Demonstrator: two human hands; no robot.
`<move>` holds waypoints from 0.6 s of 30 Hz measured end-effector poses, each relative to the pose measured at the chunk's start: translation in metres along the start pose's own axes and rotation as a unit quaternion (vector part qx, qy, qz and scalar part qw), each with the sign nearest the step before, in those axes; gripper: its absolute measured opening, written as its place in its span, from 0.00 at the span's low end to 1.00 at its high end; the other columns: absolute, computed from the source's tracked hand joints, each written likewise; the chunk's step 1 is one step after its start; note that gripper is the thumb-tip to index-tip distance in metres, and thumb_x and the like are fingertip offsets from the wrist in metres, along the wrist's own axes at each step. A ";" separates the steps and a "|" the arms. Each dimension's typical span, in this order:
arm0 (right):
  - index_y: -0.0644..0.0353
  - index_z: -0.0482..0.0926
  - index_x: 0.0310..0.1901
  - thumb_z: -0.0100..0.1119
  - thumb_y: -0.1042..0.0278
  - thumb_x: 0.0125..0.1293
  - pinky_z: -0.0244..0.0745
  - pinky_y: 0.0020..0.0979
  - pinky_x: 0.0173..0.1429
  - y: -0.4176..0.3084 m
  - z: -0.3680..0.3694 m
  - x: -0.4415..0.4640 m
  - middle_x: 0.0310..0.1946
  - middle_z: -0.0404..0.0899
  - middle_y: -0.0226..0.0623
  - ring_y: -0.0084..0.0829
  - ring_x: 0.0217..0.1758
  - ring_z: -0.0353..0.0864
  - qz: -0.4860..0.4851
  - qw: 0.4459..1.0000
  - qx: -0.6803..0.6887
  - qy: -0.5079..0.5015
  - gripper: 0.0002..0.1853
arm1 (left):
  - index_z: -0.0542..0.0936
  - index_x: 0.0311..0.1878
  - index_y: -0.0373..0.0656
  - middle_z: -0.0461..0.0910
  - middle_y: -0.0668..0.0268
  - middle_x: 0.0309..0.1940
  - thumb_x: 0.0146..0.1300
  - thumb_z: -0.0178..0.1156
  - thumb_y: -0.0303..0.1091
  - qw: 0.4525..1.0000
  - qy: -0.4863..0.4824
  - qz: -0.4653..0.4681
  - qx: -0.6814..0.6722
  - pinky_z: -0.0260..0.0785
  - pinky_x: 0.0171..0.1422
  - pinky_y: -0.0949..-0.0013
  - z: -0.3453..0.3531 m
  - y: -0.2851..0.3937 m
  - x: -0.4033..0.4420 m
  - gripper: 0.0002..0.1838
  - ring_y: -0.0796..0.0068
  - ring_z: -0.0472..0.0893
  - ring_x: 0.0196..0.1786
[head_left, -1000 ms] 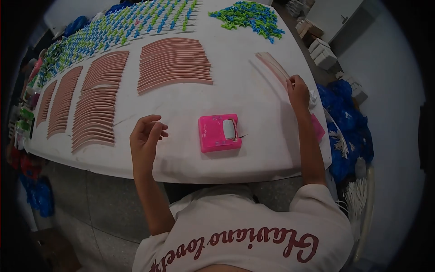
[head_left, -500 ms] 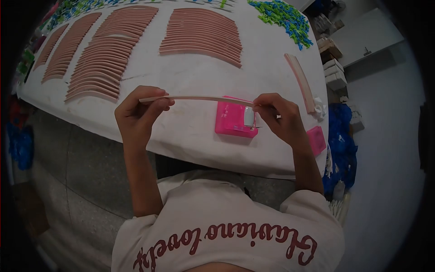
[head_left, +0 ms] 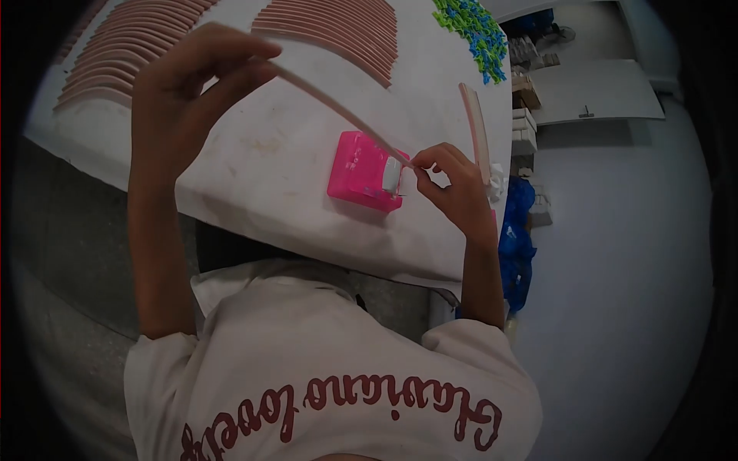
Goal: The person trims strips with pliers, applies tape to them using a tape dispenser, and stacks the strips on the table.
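A long, thin, pinkish strip (head_left: 338,109) is stretched between my two hands above the white table. My left hand (head_left: 188,96), closed, pinches its upper end and is raised higher and nearer the camera. At the lower end, my right hand (head_left: 455,188) grips the strip between thumb and fingertips. Below the strip stands a pink box-like holder (head_left: 355,177) with a whitish piece at its right side; the strip passes over its upper right corner in view. Whether they touch, I cannot tell.
Rows of similar pinkish strips (head_left: 330,31) lie at the back, with more strips (head_left: 127,50) at the left. Green and blue small pieces (head_left: 477,38) are heaped at the far right. Near the right edge lies a short stack of strips (head_left: 475,127) beside crumpled white material (head_left: 496,183).
My left hand has risen toward the camera, tilting the strip so that it slopes down to my right hand. The view has shifted, moving the table toward the upper left.
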State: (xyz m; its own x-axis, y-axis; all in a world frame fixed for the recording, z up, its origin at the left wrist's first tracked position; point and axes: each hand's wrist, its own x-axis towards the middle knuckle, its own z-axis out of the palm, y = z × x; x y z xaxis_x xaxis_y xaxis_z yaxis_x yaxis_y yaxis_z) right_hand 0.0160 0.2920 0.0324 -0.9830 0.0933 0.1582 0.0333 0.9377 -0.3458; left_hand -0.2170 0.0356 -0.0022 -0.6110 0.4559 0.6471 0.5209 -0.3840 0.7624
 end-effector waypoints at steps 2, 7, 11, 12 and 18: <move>0.62 0.81 0.38 0.65 0.82 0.56 0.80 0.31 0.39 0.004 0.004 0.000 0.33 0.81 0.37 0.32 0.37 0.82 0.000 1.000 0.021 -0.006 0.08 | 0.85 0.43 0.41 0.83 0.69 0.38 0.60 0.68 0.26 1.000 -0.012 0.004 0.008 0.73 0.42 0.78 0.008 0.010 0.012 0.08 0.80 0.80 0.40; 0.62 0.81 0.39 0.68 0.85 0.52 0.79 0.30 0.39 0.008 0.012 0.000 0.34 0.83 0.36 0.32 0.37 0.83 -0.026 0.998 0.032 0.037 0.13 | 0.84 0.43 0.41 0.82 0.68 0.36 0.59 0.69 0.25 0.997 -0.045 0.040 0.049 0.73 0.44 0.77 0.004 0.009 0.019 0.09 0.80 0.80 0.38; 0.61 0.81 0.41 0.69 0.85 0.51 0.79 0.30 0.40 0.008 0.020 0.001 0.34 0.84 0.35 0.31 0.37 0.82 -0.051 0.996 0.039 0.054 0.15 | 0.84 0.43 0.42 0.82 0.68 0.36 0.58 0.69 0.25 0.994 -0.058 0.025 0.091 0.73 0.43 0.76 0.005 0.001 0.021 0.09 0.80 0.80 0.37; 0.61 0.81 0.41 0.69 0.85 0.51 0.79 0.30 0.40 0.011 0.022 0.001 0.33 0.84 0.34 0.31 0.36 0.82 -0.058 0.996 0.035 0.054 0.15 | 0.84 0.43 0.42 0.82 0.68 0.36 0.58 0.69 0.25 0.993 -0.062 0.022 0.101 0.73 0.43 0.76 0.001 -0.002 0.019 0.09 0.80 0.80 0.37; 0.59 0.82 0.42 0.69 0.82 0.52 0.77 0.30 0.38 0.014 0.028 -0.001 0.32 0.84 0.33 0.29 0.35 0.81 -0.070 0.996 0.025 0.050 0.15 | 0.84 0.42 0.42 0.82 0.69 0.36 0.58 0.69 0.26 0.982 -0.092 0.010 0.164 0.73 0.42 0.76 -0.006 -0.005 0.013 0.08 0.80 0.79 0.36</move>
State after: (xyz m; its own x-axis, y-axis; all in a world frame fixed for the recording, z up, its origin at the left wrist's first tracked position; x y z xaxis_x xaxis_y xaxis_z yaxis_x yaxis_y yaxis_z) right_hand 0.0119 0.2954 0.0013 -0.9543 -0.0014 0.2988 -0.1136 0.9266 -0.3584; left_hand -0.2319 0.0387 0.0024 -0.4965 0.6007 0.6266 0.7137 -0.1283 0.6886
